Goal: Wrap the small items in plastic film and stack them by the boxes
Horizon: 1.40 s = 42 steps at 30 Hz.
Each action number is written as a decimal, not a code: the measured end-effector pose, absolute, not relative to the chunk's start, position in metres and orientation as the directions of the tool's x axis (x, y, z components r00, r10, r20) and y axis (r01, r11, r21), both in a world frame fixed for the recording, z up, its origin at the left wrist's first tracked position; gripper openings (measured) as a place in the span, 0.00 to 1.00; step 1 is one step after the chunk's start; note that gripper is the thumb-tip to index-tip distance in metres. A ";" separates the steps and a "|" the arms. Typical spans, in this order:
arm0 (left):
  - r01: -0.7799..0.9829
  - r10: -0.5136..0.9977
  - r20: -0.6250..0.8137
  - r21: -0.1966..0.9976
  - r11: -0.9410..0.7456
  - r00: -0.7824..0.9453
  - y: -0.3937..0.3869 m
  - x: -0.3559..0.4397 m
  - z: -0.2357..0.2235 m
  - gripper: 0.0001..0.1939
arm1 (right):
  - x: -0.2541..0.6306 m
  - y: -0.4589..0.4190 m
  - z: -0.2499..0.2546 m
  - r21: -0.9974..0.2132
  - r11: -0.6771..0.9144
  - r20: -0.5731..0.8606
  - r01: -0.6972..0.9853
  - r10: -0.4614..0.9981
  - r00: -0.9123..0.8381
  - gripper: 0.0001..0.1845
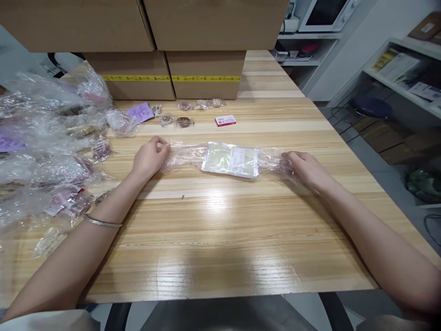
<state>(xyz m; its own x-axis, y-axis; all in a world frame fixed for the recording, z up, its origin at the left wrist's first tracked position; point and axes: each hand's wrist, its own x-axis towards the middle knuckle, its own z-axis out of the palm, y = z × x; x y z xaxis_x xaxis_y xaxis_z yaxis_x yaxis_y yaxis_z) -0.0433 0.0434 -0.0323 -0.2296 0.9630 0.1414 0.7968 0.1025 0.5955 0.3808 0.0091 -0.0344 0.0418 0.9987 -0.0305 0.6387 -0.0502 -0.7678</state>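
Pale green packet [220, 158] seen lying near middle of wooden table [213, 243], clear plastic wrap [188, 154] around it and drawn out to both sides. One wrap end pinched in left hand [149, 158], other end gripped in right hand [306, 169]. Wrap best kept evenly taut, pull light, packet held flat and centred so film is not torn. Beyond packet, small red-and-white box [225, 120] and wrapped pieces [184, 122] set apart; plastic-bagged items [51, 133] heaped at left; cardboard boxes [206, 76] stacked behind.
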 end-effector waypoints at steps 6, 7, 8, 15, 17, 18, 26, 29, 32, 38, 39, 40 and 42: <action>0.937 0.984 -0.087 0.303 0.173 -0.153 0.033 -0.051 -0.011 0.14 | 0.380 0.012 -0.034 -0.230 -0.032 -0.034 0.973 0.999 0.025 0.23; 0.948 0.984 -0.052 0.264 0.178 -0.170 0.030 -0.048 -0.008 0.16 | 0.380 0.013 -0.035 -0.207 -0.020 -0.042 0.978 0.999 0.012 0.23; 0.959 0.983 0.036 0.230 0.167 -0.180 0.025 -0.044 -0.006 0.19 | 0.380 0.013 -0.036 -0.192 -0.012 -0.032 0.981 0.999 0.006 0.22; 0.773 0.698 0.510 0.096 -0.627 0.502 -0.011 0.015 -0.009 0.23 | 0.358 -0.009 -0.028 -0.067 0.304 0.472 0.950 0.849 -0.238 0.26; 0.649 0.651 0.359 0.144 -0.747 0.669 -0.012 0.033 -0.013 0.30 | 0.344 -0.017 -0.025 -0.124 0.546 0.363 0.829 0.802 -0.474 0.31; 0.640 0.657 0.276 0.161 -0.751 0.701 -0.011 0.040 -0.015 0.34 | 0.337 -0.020 -0.026 -0.154 0.628 0.296 0.763 0.766 -0.570 0.34; 0.753 0.746 -0.102 0.081 -0.653 0.658 0.016 0.064 -0.008 0.34 | 0.318 0.007 -0.044 -0.131 0.706 0.193 0.696 0.706 -0.681 0.35; 0.774 0.769 -0.083 0.077 -0.629 0.633 0.020 0.065 -0.009 0.33 | 0.320 0.017 -0.042 -0.045 0.720 0.185 0.692 0.687 -0.703 0.35; 0.815 0.815 -0.046 0.074 -0.575 0.578 0.020 0.058 -0.018 0.33 | 0.320 0.018 -0.041 0.031 0.706 0.186 0.707 0.691 -0.698 0.36; 0.899 0.897 0.086 0.032 -0.437 0.433 0.005 0.017 -0.031 0.28 | 0.316 0.008 -0.048 0.133 0.682 0.227 0.719 0.685 -0.692 0.35; 0.912 0.909 0.089 0.004 -0.410 0.408 0.003 0.010 -0.029 0.27 | 0.316 0.007 -0.048 0.136 0.680 0.230 0.720 0.685 -0.691 0.35; 0.924 0.920 0.091 -0.025 -0.382 0.382 0.001 0.005 -0.026 0.26 | 0.315 0.006 -0.049 0.136 0.678 0.231 0.723 0.688 -0.688 0.35; 0.939 0.933 0.116 -0.076 -0.334 0.341 0.000 0.000 -0.018 0.22 | 0.313 0.004 -0.049 0.134 0.667 0.223 0.733 0.700 -0.678 0.36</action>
